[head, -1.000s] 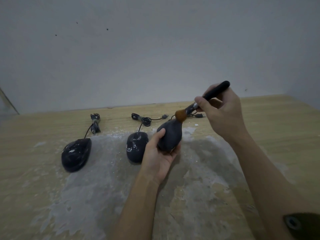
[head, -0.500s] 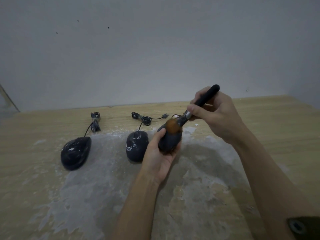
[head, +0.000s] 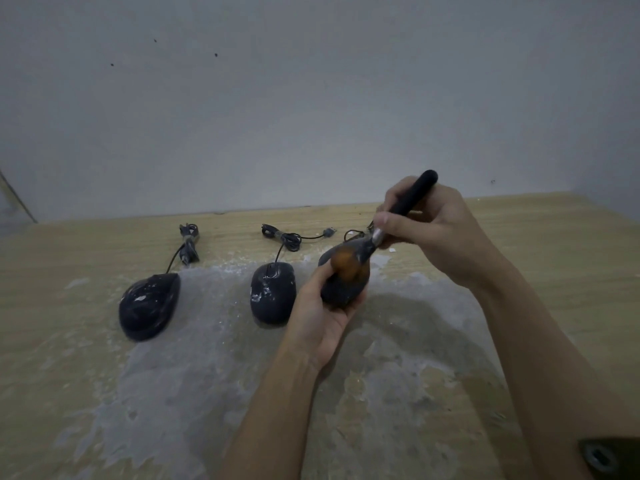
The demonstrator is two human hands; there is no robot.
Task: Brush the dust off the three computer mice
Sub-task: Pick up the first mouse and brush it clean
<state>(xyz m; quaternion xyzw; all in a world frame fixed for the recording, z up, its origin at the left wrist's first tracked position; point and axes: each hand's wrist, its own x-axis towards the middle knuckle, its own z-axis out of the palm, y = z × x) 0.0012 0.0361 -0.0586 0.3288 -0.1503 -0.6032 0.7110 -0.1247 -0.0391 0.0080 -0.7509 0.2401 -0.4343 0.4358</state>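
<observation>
The left hand [head: 320, 315] holds a dark oval computer mouse [head: 341, 287] lifted above the light wooden counter [head: 554, 244]; the fingers curl under its body and the thumb lies along its left side. The right hand [head: 440, 233] pinches a makeup-style brush with a black handle, a silver ferrule and orange-brown bristles [head: 398, 216], thumb and fingers closed around the handle. The bristles press on the upper front part of the held mouse, and the handle points up and to the right.

Two other dark mice lie on the counter. The middle mouse [head: 273, 292] is just beside the left hand and has white specks on its shell. The far-left mouse [head: 149, 305] is well apart from it, also with pale marks. Each has a thin black cable coiled behind it, near the grey wall [head: 311, 116]. A wide patch of whitish dust [head: 194, 358] covers the counter around and in front of the mice.
</observation>
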